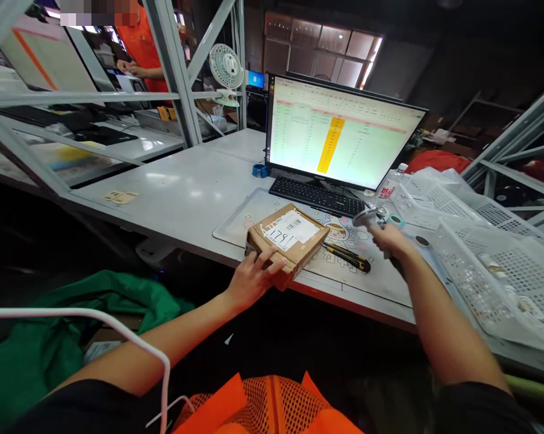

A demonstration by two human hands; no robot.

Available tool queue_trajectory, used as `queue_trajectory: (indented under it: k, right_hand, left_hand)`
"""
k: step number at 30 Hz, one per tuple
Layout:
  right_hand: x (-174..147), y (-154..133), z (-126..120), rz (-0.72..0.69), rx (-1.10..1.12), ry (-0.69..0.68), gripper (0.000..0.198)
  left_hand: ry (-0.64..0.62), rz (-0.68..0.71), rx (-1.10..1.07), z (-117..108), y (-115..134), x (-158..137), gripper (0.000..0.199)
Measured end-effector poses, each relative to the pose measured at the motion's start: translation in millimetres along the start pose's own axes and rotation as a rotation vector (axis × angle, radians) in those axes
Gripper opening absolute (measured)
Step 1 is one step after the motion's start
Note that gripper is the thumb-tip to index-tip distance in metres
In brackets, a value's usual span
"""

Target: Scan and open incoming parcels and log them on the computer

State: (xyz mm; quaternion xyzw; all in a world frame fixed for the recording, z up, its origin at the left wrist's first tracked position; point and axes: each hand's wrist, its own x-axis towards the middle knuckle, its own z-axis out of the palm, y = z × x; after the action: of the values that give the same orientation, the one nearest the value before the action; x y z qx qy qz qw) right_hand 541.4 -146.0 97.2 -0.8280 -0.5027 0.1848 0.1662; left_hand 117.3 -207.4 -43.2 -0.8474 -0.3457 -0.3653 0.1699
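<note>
Here my left hand (252, 280), the nearer one, grasps the near side of the labelled carton (287, 235) at the near edge of the desk (181, 181), while my right hand (391, 241) clenches the handheld scanner (365, 217) to its right.

The brown cardboard box (299, 249) lies at the tabletop's (176, 196) front edge, near end overhanging, its white label (291, 230) facing up with barcode and handwritten digits. The pale grey scanner (365, 217) is held up, right of the box.
</note>
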Motion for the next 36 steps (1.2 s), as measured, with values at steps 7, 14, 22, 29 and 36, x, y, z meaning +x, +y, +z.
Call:
queue_trajectory:
  k: [7,14,22,29,36]
  right_hand:
    - [-69.0,-93.1,-103.6,-0.25,0.323,-0.672,0.058]
    - [-81.8,-130.0,-83.2,-0.37,0.186,-0.669,0.065]
    - [-28.7,-17.8,-1.1,-0.382,-0.168,0.074,0.042]
    - [-9.5,33.8,74.8,-0.098,-0.436,0.19,0.064]
    - [16.9,11.7,38.8,-0.089,-0.423,0.216,0.061]
  left_hand:
    - [0.015,0.002,-0.02,-1.4,3.6,0.4,0.069]
    - [0.038,-0.012,-0.11,-6.4,-1.1,1.8,0.08]
    - [-0.14,-0.702,-0.88,-32.3,-91.1,24.4,0.136]
    - [-0.097,-0.723,-1.04,3.0,-120.1,40.0,0.138]
    - [-0.192,-0.814,-1.095,30.7,-114.2,26.7,0.112]
